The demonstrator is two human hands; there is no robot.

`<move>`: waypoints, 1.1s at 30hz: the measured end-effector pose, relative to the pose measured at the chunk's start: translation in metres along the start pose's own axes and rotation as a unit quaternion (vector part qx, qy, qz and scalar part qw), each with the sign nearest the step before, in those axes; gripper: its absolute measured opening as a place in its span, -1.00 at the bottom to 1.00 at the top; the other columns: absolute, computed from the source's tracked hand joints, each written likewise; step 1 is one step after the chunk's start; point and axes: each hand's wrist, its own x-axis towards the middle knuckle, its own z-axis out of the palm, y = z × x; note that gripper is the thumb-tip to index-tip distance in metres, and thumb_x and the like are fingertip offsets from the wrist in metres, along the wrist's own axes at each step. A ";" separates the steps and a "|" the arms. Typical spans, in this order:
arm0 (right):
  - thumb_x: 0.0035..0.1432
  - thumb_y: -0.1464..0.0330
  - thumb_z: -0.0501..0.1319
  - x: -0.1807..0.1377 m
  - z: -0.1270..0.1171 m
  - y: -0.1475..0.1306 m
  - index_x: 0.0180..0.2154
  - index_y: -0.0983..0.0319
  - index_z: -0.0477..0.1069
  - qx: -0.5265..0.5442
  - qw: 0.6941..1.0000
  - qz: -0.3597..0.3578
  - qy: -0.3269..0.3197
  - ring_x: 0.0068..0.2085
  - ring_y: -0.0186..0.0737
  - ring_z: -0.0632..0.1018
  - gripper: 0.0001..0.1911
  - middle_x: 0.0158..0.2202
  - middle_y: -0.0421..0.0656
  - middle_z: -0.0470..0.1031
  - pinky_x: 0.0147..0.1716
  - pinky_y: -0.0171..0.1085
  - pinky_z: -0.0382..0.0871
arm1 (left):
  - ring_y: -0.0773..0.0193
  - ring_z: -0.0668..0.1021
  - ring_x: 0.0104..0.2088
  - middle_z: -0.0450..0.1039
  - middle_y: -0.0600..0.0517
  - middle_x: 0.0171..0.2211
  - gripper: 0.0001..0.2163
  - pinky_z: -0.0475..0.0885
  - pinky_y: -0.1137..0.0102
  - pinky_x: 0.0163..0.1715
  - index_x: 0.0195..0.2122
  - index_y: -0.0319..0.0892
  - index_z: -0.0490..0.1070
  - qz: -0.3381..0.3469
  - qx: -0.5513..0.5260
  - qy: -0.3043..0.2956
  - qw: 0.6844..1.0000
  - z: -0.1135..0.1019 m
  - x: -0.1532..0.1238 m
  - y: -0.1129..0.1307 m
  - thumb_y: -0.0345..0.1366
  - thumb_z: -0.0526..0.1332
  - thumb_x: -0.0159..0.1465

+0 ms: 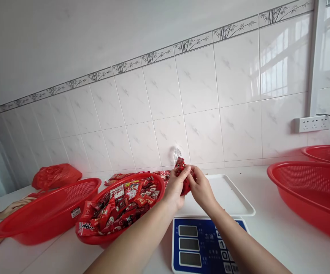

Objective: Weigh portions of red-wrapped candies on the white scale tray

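My left hand (pixel 175 187) and my right hand (pixel 201 187) come together above the scale, both closed on a small bunch of red snack packets (pixel 180 163). How many packets are in the bunch I cannot tell, as my fingers cover part of it. Beneath my hands is the white tray (pixel 233 196) of a digital scale with a blue panel (pixel 207 247) of displays and keys. Left of my hands, a red plastic basket (pixel 162 186) is heaped with red snack packets (pixel 125 205). More red packets (pixel 118 177) lie behind it.
Another red basket (pixel 48 209) stands at left, with another person's hand (pixel 18 205) beside it. A red plastic bag (pixel 56 175) lies behind. At right are red baskets (pixel 310 190). A socket strip (pixel 311 124) is on the tiled wall (pixel 199 83).
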 end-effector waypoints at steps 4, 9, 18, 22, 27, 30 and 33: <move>0.27 0.05 0.01 -0.007 0.005 -0.006 0.15 0.20 0.19 0.100 0.995 0.020 0.006 0.09 -0.12 0.46 -0.47 0.11 0.01 0.42 0.04 -0.11 0.36 | 0.36 0.56 -0.42 0.50 0.09 -0.40 -0.63 0.40 0.51 -0.47 -0.27 -0.12 0.35 0.032 -0.013 0.008 0.999 0.005 -0.001 0.003 -0.16 0.45 -0.01; 0.28 0.01 0.00 -0.016 0.008 -0.015 0.31 0.24 -0.08 0.118 0.992 0.026 -0.020 0.26 -0.11 0.27 -0.28 0.26 0.07 0.23 0.20 -0.04 0.20 | 0.35 0.54 -0.47 0.49 0.12 -0.45 -0.69 0.39 0.50 -0.53 -0.33 -0.12 0.32 0.014 -0.018 0.010 1.000 0.001 0.000 0.012 -0.28 0.42 -0.03; 0.30 0.05 0.02 -0.039 0.008 -0.041 0.33 0.03 -0.17 0.125 0.984 0.003 -0.128 0.27 -0.16 0.26 -0.33 0.28 -0.06 0.20 0.21 0.00 0.20 | 0.35 0.50 -0.56 0.44 0.14 -0.53 -0.69 0.41 0.47 -0.56 -0.35 -0.10 0.25 0.034 0.047 -0.030 0.998 -0.046 -0.033 0.051 -0.37 0.39 -0.03; 0.29 0.05 0.04 -0.041 0.001 -0.041 0.30 -0.03 -0.06 0.076 0.990 0.013 -0.122 0.22 -0.08 0.33 -0.38 0.23 -0.06 0.28 0.13 0.03 0.28 | 0.30 0.51 -0.59 0.45 0.14 -0.52 -0.66 0.41 0.44 -0.60 -0.27 -0.07 0.25 0.068 0.137 0.028 0.988 -0.100 -0.051 0.085 -0.29 0.39 0.00; 0.25 0.02 0.08 -0.038 -0.001 -0.026 0.25 -0.09 0.05 0.015 0.993 0.029 -0.115 0.10 0.00 0.45 -0.43 0.18 -0.08 0.34 0.05 0.12 0.34 | 0.31 0.49 -0.59 0.44 0.16 -0.51 -0.63 0.39 0.45 -0.59 -0.20 -0.07 0.26 0.236 0.386 0.217 0.865 -0.212 -0.040 0.151 -0.26 0.36 0.00; 0.25 0.02 0.08 -0.041 0.002 -0.021 0.23 -0.10 0.09 -0.006 0.992 0.030 -0.119 0.08 -0.02 0.46 -0.45 0.16 -0.10 0.36 0.04 0.12 0.35 | 0.28 0.50 -0.52 0.45 0.11 -0.44 -0.65 0.35 0.45 -0.52 -0.17 -0.10 0.32 0.237 0.615 0.335 0.674 -0.287 -0.026 0.193 -0.28 0.33 0.02; 0.25 0.04 0.08 -0.045 0.007 -0.020 0.23 -0.05 0.11 -0.015 0.991 0.020 -0.132 0.09 -0.02 0.45 -0.45 0.15 -0.07 0.37 0.03 0.09 0.38 | 0.15 0.54 -0.25 0.47 -0.04 -0.14 -0.65 0.36 0.43 -0.39 -0.08 -0.14 0.32 0.216 0.746 0.331 0.535 -0.346 -0.015 0.226 -0.29 0.28 0.10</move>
